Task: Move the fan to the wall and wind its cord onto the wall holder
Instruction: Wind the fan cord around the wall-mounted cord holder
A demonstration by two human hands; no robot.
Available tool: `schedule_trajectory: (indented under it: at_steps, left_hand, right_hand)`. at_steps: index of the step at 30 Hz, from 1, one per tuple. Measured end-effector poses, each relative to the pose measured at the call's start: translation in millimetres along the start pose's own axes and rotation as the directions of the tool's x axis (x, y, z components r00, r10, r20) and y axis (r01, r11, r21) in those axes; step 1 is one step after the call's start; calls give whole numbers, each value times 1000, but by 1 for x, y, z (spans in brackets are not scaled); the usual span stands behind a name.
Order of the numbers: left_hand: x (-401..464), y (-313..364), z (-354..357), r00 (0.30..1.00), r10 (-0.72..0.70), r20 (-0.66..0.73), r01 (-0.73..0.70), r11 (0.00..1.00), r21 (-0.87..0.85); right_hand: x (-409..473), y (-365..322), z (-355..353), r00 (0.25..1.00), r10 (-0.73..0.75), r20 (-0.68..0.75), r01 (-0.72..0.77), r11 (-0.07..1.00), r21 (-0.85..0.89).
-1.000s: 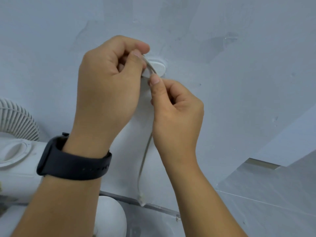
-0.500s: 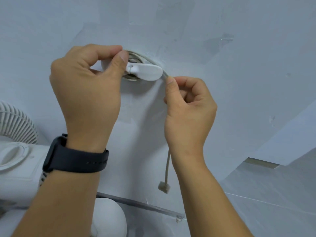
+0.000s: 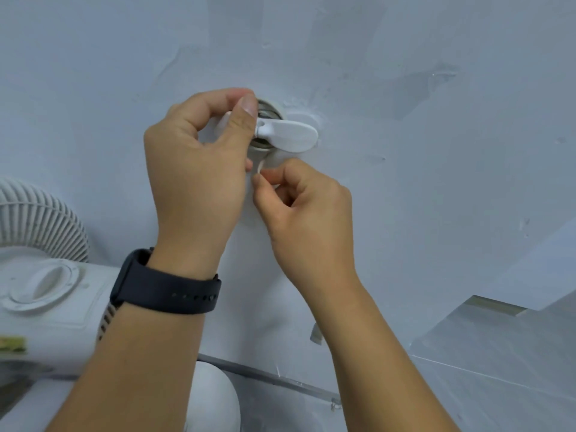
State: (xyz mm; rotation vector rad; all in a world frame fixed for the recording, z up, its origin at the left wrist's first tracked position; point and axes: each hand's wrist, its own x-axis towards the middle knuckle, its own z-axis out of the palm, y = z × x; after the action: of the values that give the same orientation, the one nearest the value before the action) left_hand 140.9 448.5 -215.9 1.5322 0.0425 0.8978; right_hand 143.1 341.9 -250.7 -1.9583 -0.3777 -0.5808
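Note:
A white wall holder (image 3: 288,135) with a flat paddle arm sticks out of the pale wall. Grey cord coils (image 3: 265,108) are wound behind it. My left hand (image 3: 199,169) pinches the holder's left end between thumb and forefinger. Just below the holder, my right hand (image 3: 304,213) pinches the white cord (image 3: 260,166). The cord's plug end (image 3: 316,334) peeks out beside my right forearm. The white fan (image 3: 37,294) stands at the lower left against the wall, its grille and round knob showing.
A dark watch sits on my left wrist (image 3: 168,291). The wall meets the grey floor along a dark skirting strip (image 3: 280,381). A rounded white part of the fan's base (image 3: 215,397) lies between my forearms. Floor tiles spread at the lower right.
My right hand has swung from the holder's right side to beneath it, carrying the cord round. The hanging plug end has risen and shifted right. My left hand stays on the holder.

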Motion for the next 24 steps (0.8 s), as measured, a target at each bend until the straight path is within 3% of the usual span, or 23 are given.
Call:
schedule_trajectory:
  at_steps: [5,14,20,24]
  left_hand:
    - [1,3,-4,996,-84,33,87,992,-95]
    - [-6,5,-6,994,-79,69,85,993,-87]
    - [-13,1,-10,997,-69,37,71,996,-55]
    - [-20,-1,-23,964,-264,-24,257,953,-159]
  right_hand:
    - [1,-1,-2,998,-12,59,10,999,38]
    - [1,-3,-5,997,-12,79,7,998,67]
    - [-6,-11,-2,983,-70,171,51,992,112]
    - [-9,-13,-2,987,-1,159,-29,982,187]
